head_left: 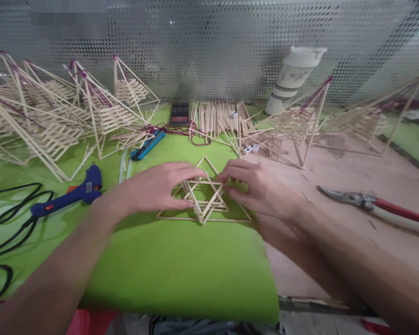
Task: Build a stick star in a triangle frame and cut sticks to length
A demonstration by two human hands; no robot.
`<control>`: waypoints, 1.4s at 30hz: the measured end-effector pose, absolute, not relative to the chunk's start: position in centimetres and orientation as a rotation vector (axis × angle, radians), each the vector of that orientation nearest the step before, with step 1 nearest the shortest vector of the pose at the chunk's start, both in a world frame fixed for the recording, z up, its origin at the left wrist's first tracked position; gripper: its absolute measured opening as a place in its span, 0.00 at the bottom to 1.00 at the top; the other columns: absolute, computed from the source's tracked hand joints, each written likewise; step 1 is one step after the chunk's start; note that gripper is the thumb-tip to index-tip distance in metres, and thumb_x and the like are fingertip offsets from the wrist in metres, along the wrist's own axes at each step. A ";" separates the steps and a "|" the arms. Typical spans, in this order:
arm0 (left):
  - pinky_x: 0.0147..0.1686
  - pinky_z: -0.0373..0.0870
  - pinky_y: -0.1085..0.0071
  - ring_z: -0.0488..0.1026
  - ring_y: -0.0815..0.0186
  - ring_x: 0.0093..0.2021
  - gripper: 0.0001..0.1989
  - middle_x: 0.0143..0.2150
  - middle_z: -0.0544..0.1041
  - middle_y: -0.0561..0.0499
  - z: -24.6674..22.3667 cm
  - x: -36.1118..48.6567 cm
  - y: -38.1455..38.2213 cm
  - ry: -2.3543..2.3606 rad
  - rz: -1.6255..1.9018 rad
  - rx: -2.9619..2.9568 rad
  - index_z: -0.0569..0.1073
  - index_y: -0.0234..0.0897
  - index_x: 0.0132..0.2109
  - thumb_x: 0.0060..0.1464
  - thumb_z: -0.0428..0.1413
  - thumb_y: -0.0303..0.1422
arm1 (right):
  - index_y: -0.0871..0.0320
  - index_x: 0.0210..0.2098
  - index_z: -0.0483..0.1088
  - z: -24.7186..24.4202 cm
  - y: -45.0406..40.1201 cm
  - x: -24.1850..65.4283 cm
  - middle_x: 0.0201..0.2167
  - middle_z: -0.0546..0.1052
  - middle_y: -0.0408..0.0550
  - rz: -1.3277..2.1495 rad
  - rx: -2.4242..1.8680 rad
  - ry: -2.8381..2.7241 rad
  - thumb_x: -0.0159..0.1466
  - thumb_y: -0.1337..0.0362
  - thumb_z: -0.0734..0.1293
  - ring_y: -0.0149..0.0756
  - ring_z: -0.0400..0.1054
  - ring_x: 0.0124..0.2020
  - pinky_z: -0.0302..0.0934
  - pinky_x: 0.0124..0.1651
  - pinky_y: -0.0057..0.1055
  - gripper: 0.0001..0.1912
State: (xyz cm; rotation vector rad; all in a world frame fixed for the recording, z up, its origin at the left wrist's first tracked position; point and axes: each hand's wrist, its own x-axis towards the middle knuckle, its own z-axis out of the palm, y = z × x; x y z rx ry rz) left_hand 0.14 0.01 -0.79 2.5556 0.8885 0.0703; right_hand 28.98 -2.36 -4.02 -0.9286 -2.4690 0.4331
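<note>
"Where's the star-shaped stick frame (pixel 202 222)?"

"Lying at the centre, below twelve o'clock's loose sticks (pixel 218 120)."

"And the hands?"

"Standing apart, left (pixel 162 188) and right (pixel 253 188) are touching its nine and three o'clock sides."

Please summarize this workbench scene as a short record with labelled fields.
Left hand: thumb and fingers around the left side of the star-shaped stick frame
Right hand: fingertips at the frame's upper right corner, grip unclear
Under the star: larger stick triangle on a green mat
Left side: blue glue gun
Right side: red-and-white-handled pruning shears
Behind: blue utility knife, loose sticks, stacked paper cups
</note>
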 end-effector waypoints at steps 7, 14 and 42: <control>0.61 0.70 0.58 0.75 0.53 0.62 0.29 0.66 0.77 0.44 -0.9 0.1 0.1 0.868 0.102 2.570 0.69 0.44 0.70 0.66 0.62 0.46 | 0.58 0.46 0.76 -4.4 -2.3 29.0 0.43 0.80 0.51 0.415 -0.906 -2.440 0.70 0.74 0.67 0.42 0.73 0.42 0.71 0.44 0.41 0.09; 0.62 0.70 0.58 0.75 0.53 0.63 0.30 0.67 0.76 0.45 -1.0 0.1 0.0 0.875 0.097 2.554 0.69 0.44 0.70 0.66 0.62 0.47 | 0.59 0.46 0.75 -4.3 -2.3 28.9 0.43 0.79 0.52 0.436 -0.939 -2.452 0.70 0.74 0.67 0.40 0.73 0.41 0.71 0.43 0.39 0.08; 0.66 0.67 0.57 0.71 0.51 0.68 0.35 0.72 0.71 0.47 0.5 -1.4 0.2 1.028 -0.022 2.541 0.65 0.48 0.73 0.63 0.63 0.45 | 0.60 0.48 0.76 -4.1 -2.2 29.2 0.45 0.80 0.51 0.452 -0.963 -2.436 0.72 0.72 0.67 0.39 0.74 0.42 0.70 0.45 0.37 0.08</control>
